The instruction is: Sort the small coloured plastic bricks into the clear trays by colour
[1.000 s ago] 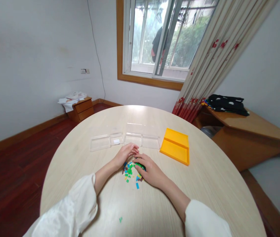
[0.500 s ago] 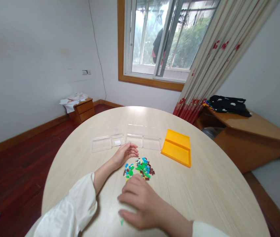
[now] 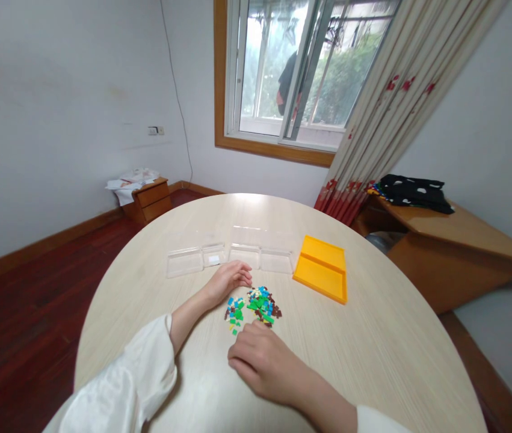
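A pile of small building bricks [image 3: 261, 304] in green, blue, dark brown, cream and yellow lies on the round table [image 3: 373, 361]. To its left is a smaller scatter of bricks [image 3: 234, 310]. My left hand [image 3: 228, 282] rests on its side just behind the scatter, its fingers loosely bent and slightly apart, holding nothing I can see. In front of the pile, my right hand [image 3: 265, 361] is low over the table with its fingers curled closed. What is inside or under them, if anything, is hidden. One green brick [image 3: 234, 332] sits just left of its knuckles.
Behind my left hand stand clear plastic cases [image 3: 184, 262] with divided trays, lids raised. An open yellow case [image 3: 321, 278] lies to the right of them. Farther off are a small drawer cabinet [image 3: 154, 198] and a wooden desk [image 3: 476, 240] with black cloth on it.
My right hand has closed its fingers and shifted slightly right. The small green piece near its thumb is no longer visible on the table. My left hand has stayed in place.
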{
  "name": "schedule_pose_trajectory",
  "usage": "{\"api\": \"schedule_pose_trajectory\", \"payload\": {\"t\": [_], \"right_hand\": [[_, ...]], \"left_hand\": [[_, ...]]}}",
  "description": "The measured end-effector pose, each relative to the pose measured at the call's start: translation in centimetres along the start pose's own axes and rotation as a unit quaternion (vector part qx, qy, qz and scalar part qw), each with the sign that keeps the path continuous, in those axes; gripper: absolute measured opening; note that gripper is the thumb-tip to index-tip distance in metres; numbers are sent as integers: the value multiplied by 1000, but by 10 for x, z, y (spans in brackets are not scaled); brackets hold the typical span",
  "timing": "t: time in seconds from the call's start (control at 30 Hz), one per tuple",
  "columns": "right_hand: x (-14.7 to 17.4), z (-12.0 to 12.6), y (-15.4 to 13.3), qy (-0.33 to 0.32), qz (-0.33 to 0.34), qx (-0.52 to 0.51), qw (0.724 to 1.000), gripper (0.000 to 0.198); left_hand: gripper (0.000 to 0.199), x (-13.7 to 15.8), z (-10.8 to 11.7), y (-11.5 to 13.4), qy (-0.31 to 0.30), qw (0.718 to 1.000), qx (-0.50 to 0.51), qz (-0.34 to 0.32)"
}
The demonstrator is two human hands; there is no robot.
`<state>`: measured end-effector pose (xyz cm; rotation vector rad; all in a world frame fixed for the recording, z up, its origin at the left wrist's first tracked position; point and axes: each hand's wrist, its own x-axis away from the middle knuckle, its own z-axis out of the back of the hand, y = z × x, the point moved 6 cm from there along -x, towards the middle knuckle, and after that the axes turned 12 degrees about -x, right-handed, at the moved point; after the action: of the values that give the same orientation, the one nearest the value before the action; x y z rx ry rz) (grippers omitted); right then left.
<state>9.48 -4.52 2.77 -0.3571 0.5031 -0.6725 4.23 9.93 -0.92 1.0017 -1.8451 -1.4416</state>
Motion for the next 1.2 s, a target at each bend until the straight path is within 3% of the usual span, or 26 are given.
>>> {"api": "schedule_pose_trajectory", "payload": {"t": [0.1, 0.17, 0.37, 0.43, 0.53, 0.63, 0.77, 0.9, 1.2], "right_hand": [[4, 21, 18, 104, -22, -11, 994, 16], [9, 34, 32, 154, -47, -12, 987, 14], [22, 47, 69, 156, -129, 11, 979, 18], [24, 47, 75, 159, -143, 23, 976, 20], [25, 47, 76, 177, -153, 31, 972, 19], [23, 49, 71, 185, -141, 9, 973, 16], [19, 46, 61, 139, -115, -32, 983, 18], [19, 42, 61, 110, -122, -39, 986, 22], [20, 42, 64, 111, -122, -47, 985, 25]], "left_hand": [[33, 4, -2, 8, 15, 992, -114, -44], [26, 9, -7, 14, 2, 971, -223, -84], [37, 23, -29, 15, -123, 872, -447, -157], [34, 24, -32, 16, -134, 840, -492, -183], [29, 24, -29, 18, -117, 820, -522, -203], [28, 24, -24, 20, -100, 811, -536, -212], [28, 29, -19, 22, -94, 812, -539, -203], [27, 34, -21, 24, -102, 825, -527, -174], [22, 33, -22, 20, -103, 872, -471, -92]]}}
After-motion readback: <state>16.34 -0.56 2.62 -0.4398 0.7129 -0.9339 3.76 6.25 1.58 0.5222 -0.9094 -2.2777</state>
